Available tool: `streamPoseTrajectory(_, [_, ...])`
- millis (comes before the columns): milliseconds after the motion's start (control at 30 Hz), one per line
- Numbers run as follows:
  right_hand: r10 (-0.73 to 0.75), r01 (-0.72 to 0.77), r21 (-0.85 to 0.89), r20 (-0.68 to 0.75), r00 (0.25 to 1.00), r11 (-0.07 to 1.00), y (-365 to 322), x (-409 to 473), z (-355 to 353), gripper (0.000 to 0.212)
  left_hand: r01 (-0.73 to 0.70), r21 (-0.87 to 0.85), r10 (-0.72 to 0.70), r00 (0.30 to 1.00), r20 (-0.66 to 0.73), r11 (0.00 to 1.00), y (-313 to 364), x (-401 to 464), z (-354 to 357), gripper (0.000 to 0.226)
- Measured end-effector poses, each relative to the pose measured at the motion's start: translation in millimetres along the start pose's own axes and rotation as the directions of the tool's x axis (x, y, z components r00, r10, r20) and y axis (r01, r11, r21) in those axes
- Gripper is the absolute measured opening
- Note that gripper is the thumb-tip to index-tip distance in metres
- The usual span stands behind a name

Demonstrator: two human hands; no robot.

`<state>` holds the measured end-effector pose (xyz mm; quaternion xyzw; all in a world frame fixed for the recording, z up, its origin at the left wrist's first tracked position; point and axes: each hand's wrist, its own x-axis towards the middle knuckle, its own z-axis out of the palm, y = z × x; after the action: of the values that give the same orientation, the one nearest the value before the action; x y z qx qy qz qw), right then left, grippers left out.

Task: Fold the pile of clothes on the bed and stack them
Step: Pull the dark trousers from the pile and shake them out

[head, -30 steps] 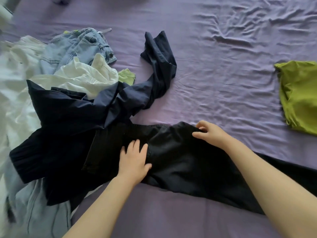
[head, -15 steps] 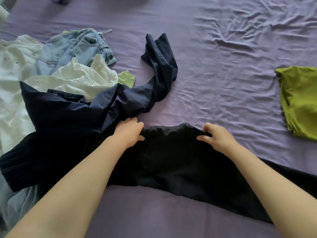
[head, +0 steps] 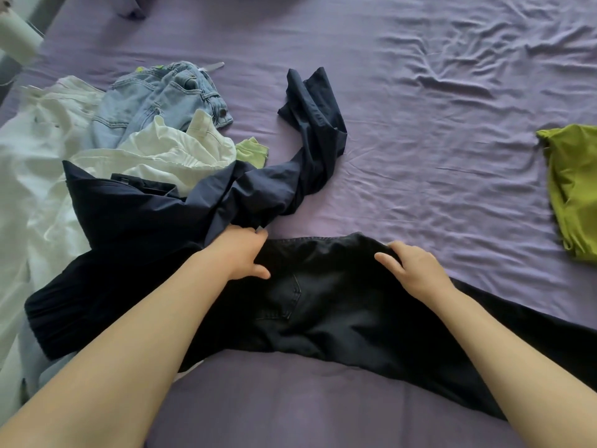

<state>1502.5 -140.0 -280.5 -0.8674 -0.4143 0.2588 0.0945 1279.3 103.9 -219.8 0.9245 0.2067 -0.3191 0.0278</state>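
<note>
- Since a second ago, my left hand (head: 240,252) has slid from the seat of the black jeans (head: 323,305) to their waistband, fingers curled on it.
- Right hand (head: 412,270) grips the other corner.
- Jeans lie across the bed (head: 420,140); I'd pull both corners taut, clear of the navy garment (head: 181,215), before folding.

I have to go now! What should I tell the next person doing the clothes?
Left hand: grip on the waistband end of the black jeans, beside the navy garment.
Right hand: holds the other waistband end.
Jeans lie spread across the purple bed, unfolded.
Done: a green top sits apart at the right, apparently folded.
Left: fold the jeans, then the pile's white clothes and light-blue jeans; stack all.
</note>
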Motion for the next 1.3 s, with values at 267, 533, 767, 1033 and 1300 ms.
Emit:
streamPoseTrajectory(267, [-0.094, 0.103, 0.017, -0.285, 0.954, 0.995, -66, -46, 22, 0.051, -0.021, 0.129, -0.013, 0.967, 0.256, 0.991, -7, -33, -25, 0.117])
streamPoseTrajectory(533, [0.005, 0.029, -0.204, 0.162, 0.987, 0.978, -67, -109, 85, 0.086, 0.209, -0.728, 0.058, 0.944, 0.324, 0.653, -53, -77, -71, 0.095])
streamPoseTrajectory(767, [0.153, -0.152, -0.053, 0.006, 0.988, 0.987, -70, -103, 82, 0.080, 0.155, -0.928, 0.080, 0.978, 0.192, 0.338, -69, -98, -111, 0.079])
streamPoseTrajectory(1033, [0.027, -0.010, -0.148, 0.112, 0.993, 0.989, -82, -107, 98, 0.081, 0.156, -0.983, 0.011, 0.987, 0.158, 0.098, -48, -84, -95, 0.068])
streamPoseTrajectory(1300, [0.090, -0.186, 0.896, 0.163, 0.982, 0.404, -99, -92, 15, 0.028, 0.095, -0.995, 0.047, 0.995, 0.094, -0.028, 25, -58, -110, 0.062])
